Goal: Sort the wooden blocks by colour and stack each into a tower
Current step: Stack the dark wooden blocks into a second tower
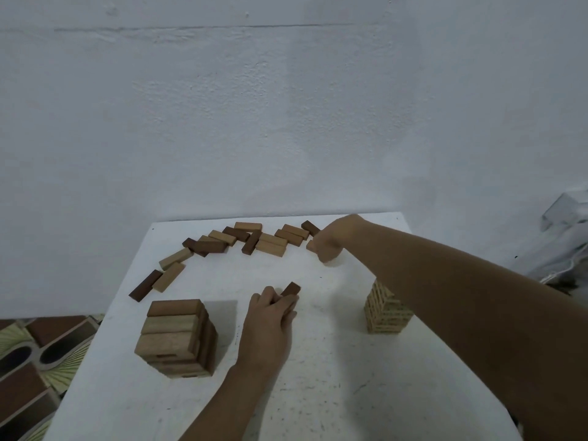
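Observation:
Several loose wooden blocks [269, 245], light and dark brown, lie in an arc along the far side of the white table [318, 377]. My left hand [270, 319] at the table's middle holds a dark brown block [291, 288] between its fingers. My right hand [334, 240] reaches to the far right end of the arc and grips a light block [311, 245]. A mid-brown tower [178, 337] stands at the near left. A pale tower [386, 310] stands at the right, partly hidden under my right forearm.
A white wall rises just behind the table's far edge. Patterned floor tiles [38, 354] show past the left edge. Grey clutter [563, 237] sits off the table at the right.

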### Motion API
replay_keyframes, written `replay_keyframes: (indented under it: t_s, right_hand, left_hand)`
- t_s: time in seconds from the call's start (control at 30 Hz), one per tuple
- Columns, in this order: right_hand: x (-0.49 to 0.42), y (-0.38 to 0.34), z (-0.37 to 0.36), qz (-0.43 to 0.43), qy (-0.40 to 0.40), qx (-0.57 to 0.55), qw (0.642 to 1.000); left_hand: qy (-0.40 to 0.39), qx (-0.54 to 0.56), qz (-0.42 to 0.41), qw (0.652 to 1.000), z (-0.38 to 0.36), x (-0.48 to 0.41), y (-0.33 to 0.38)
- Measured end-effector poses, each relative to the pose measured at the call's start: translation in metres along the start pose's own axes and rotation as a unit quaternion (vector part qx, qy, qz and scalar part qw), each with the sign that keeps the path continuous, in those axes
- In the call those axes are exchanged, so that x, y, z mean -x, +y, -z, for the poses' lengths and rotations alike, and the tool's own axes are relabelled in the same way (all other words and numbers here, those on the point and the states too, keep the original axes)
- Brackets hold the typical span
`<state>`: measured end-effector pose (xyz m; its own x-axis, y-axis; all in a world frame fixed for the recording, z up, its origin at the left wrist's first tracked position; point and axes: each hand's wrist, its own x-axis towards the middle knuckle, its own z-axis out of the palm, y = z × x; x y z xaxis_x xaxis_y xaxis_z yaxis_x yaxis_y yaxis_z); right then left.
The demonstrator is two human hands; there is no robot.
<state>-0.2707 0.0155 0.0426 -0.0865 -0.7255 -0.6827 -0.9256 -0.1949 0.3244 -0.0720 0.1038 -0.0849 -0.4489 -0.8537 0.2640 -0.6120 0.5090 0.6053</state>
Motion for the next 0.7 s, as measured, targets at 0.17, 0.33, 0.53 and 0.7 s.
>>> replay_keyframes:
  t_s: [0.17, 0.33, 0.53, 0.7]
  right_hand:
    - [-0.004, -0.025, -0.008, -0.037, 0.028, -0.055, 0.997]
    - [-0.008, -0.047, -0.027, -0.011, 0.107, -0.137, 0.985]
    - [0.004, -0.078, -0.062, 0.003, 0.186, -0.227, 0.956]
    - [0.029, -0.106, -0.096, 0.001, 0.258, -0.274, 0.926]
  left_hand:
    - [-0.004, -0.013, 0.000, 1.000, 0.000, 0.006, -0.004]
    - [-0.019, -0.055, -0.007, 0.998, 0.002, 0.017, -0.004]
    - [-0.020, -0.110, -0.031, 0.993, 0.012, 0.039, -0.003]
    - [-0.031, -0.139, -0.039, 0.989, 0.016, 0.059, -0.002]
